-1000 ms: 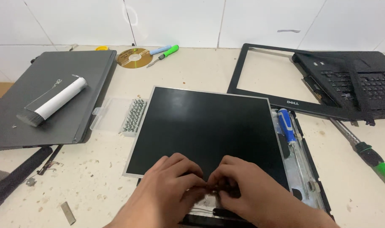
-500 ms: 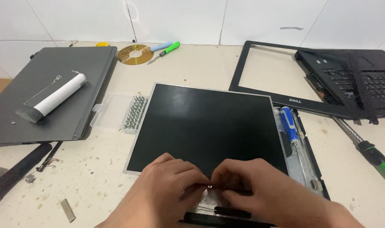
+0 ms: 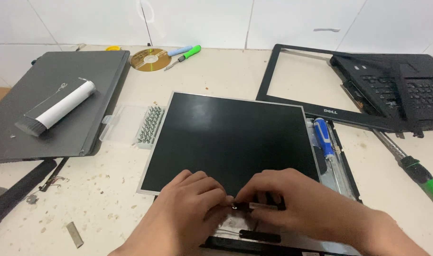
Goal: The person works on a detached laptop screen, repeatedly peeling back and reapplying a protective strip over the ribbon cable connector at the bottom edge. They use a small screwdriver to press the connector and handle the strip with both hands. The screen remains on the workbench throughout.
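Both hands have barely shifted since before — left hand (image 3: 190, 208) and right hand (image 3: 292, 201) pinch a small connector (image 3: 240, 205) at the near edge of the dark screen panel (image 3: 230, 137), which lies flat on the table (image 3: 226, 71).

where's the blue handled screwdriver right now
In the head view the blue-handled screwdriver lies on the right, along the right edge of the dark screen panel, just below the empty black bezel frame.
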